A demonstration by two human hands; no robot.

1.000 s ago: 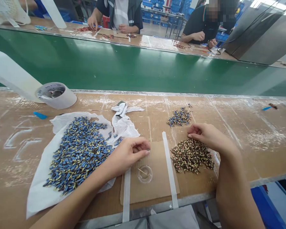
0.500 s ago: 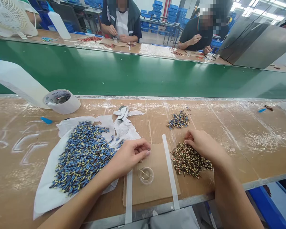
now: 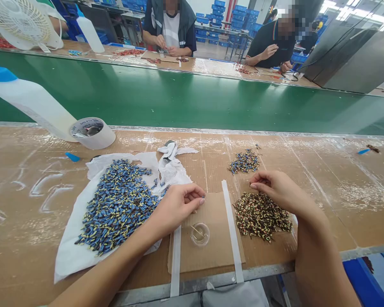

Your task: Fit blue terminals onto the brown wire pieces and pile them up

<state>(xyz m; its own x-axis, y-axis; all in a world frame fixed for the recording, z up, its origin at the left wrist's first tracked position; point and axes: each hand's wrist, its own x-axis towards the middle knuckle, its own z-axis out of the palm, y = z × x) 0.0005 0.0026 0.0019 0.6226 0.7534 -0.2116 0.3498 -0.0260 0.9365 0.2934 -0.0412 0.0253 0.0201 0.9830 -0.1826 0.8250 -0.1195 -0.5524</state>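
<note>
Left hand (image 3: 187, 200) pinches a tiny blue piece (image 3: 204, 197) beyond the clear round plastic cup (image 3: 205, 241); right hand (image 3: 274, 187), right of it, pinches a tiny dark piece (image 3: 250, 185) (light fingertip grips suit both). Blue-and-yellow pile (image 3: 117, 209) lies left, brown-and-cream pile (image 3: 262, 216) right.

Gap between hands (image 3: 181, 204) (image 3: 275, 189), obstacle nearer (cup (image 3: 200, 235))

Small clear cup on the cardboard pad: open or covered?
Open: nothing covers the small clear cup, and a thin stick leans over its rim. How full it is, I cannot tell.
</note>
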